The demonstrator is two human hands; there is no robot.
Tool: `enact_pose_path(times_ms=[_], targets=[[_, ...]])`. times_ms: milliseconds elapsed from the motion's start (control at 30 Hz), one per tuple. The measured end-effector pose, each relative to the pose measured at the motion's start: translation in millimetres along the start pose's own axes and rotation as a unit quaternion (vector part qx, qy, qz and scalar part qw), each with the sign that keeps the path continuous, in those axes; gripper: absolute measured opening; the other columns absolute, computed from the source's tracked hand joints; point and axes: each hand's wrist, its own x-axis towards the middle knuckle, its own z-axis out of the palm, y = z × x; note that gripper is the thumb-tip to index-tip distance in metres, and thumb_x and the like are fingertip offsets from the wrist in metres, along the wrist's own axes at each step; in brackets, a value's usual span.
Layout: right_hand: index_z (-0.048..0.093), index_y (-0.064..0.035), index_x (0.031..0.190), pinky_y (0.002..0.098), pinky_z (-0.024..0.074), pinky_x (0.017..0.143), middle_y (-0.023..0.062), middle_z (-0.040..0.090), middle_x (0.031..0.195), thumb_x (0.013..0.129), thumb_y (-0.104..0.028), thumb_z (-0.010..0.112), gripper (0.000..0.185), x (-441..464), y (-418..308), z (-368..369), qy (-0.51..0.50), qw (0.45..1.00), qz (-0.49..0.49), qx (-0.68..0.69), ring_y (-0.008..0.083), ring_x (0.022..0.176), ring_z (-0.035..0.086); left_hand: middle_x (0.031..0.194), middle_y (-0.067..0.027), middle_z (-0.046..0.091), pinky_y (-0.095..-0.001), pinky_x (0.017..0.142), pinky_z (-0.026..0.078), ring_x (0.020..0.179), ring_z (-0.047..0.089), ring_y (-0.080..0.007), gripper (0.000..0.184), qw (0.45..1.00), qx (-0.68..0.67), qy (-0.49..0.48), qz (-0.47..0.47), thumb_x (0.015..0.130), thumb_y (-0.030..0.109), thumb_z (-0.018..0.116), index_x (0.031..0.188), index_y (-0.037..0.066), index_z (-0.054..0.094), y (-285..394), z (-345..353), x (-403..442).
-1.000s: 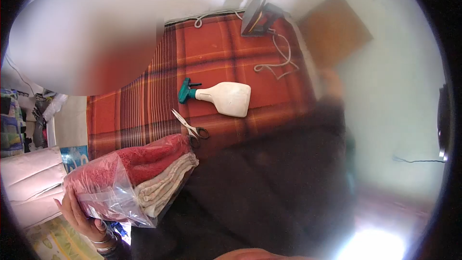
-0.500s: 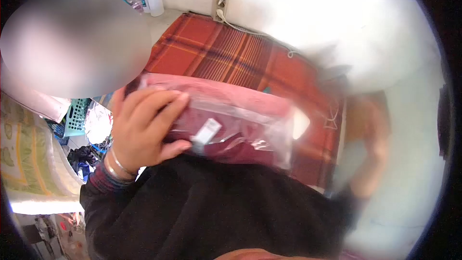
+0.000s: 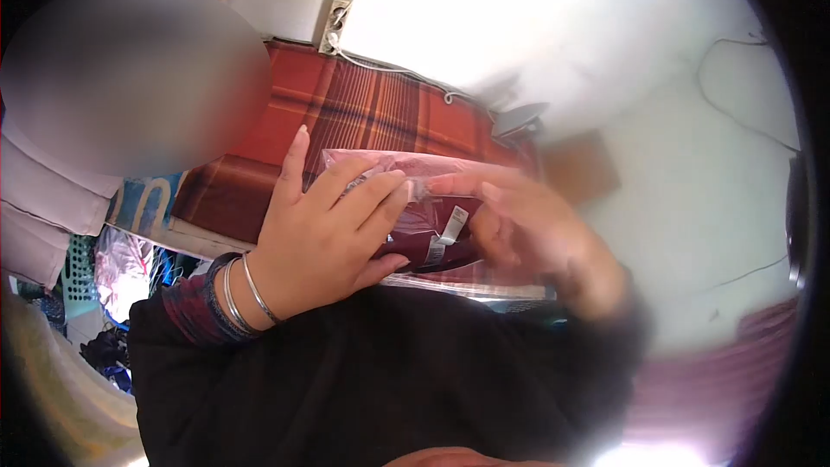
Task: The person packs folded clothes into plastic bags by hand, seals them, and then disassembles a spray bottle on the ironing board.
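A clear plastic bag (image 3: 415,164) with folded red and maroon cloth inside lies in front of me, near the edge of the plaid-covered table. White tags (image 3: 453,225) show against the maroon cloth (image 3: 413,223). My left hand (image 3: 324,229), with bangles at the wrist, rests on the bag's left part, its fingers spread. My right hand (image 3: 527,225) is at the bag's right part with its fingers bent; motion blurs it, and what its fingertips grip cannot be made out.
An iron (image 3: 519,121) stands at the table's far right. A power socket (image 3: 335,24) with a cable is on the wall. A brown board (image 3: 581,169) is at the right. Baskets and clothes are below left. A blurred patch covers the upper left.
The bag has come up from the left to in front of me. My right hand has moved in from the right onto it, and my left hand has shifted right with fingers spread.
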Motion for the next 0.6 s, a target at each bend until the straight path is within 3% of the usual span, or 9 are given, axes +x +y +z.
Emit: enact_pose_path(times_ms=[167,600], targets=[[0.049,0.0025,0.129,0.0204,0.0311,0.041,0.0006,0.045,0.05,0.1,-0.033,0.043,0.046,-12,5,-7,0.112,0.992,0.057,0.008,0.0077,0.042,0.04,0.118,-0.0006,0.057,-0.0666,0.108,0.012,0.118,0.051,-0.0206,0.06,0.999,-0.042,0.005,0.014,0.069,0.043,0.074,0.117,0.011,0.06,-6,3,0],[0.054,0.0015,0.125,0.0195,0.031,0.042,0.0006,0.046,0.052,0.101,-0.033,0.042,0.044,-10,7,4,0.184,0.979,0.044,-0.076,0.006,0.044,0.042,0.11,-0.0026,0.056,-0.065,0.108,0.011,0.113,0.051,-0.0209,0.061,0.998,-0.068,-0.011,-0.003,0.065,0.041,0.077,0.115,0.009,0.062,1,-6,18]])
